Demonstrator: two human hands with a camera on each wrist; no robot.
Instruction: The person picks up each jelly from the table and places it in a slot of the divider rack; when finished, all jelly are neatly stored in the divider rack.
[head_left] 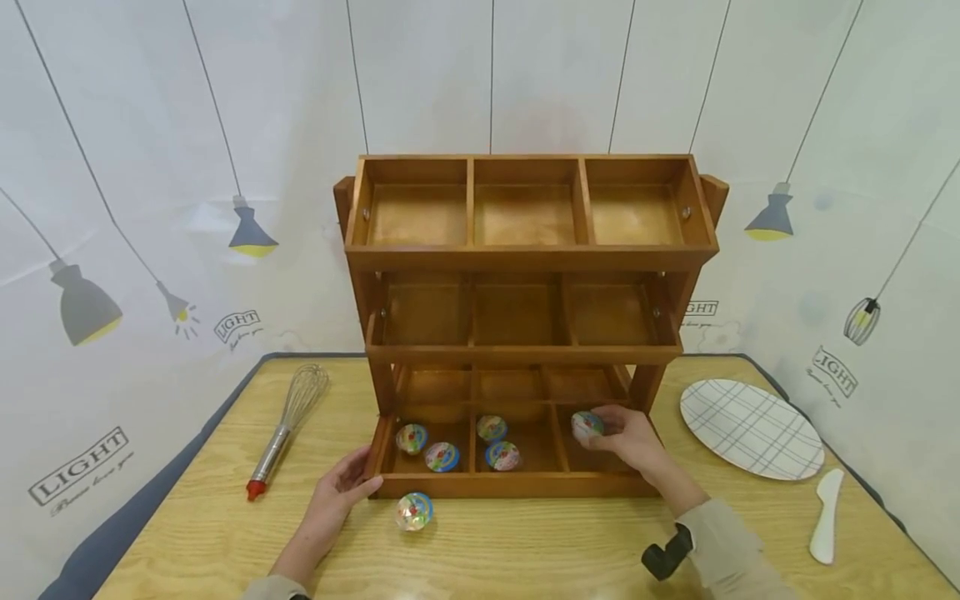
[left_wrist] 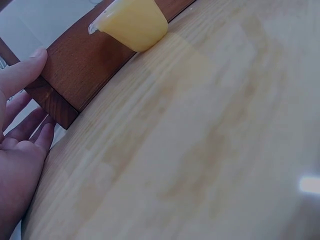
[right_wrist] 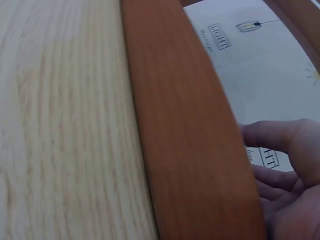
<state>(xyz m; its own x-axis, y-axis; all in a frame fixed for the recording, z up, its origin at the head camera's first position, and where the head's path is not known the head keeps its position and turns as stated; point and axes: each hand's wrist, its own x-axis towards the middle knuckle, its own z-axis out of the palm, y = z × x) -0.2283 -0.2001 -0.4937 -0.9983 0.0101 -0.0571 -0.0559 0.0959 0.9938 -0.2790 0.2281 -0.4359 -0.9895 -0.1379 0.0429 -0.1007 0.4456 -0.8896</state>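
A brown wooden three-tier rack (head_left: pixel 525 258) stands on the table, its tiers split into compartments. My right hand (head_left: pixel 633 440) pinches a jelly cup (head_left: pixel 587 427) between thumb and fingers inside the bottom tier's right compartment. In the right wrist view the front board hides that cup. My left hand (head_left: pixel 333 500) holds the bottom tier's front left corner, thumb against the front board (left_wrist: pixel 80 60). Two jelly cups (head_left: pixel 442 457) lie in the bottom left compartment and two more (head_left: pixel 502 456) in the middle one. Another jelly cup (head_left: pixel 414 512), yellow inside, sits on the table before the rack.
To the left lies a whisk (head_left: pixel 288 425) with a red-tipped handle. A white checked plate (head_left: pixel 752 429) rests at the right, with a white plastic knife (head_left: pixel 827 517) nearer the front. A printed cloth backdrop (head_left: pixel 150 250) surrounds the wooden table (head_left: pixel 525 558).
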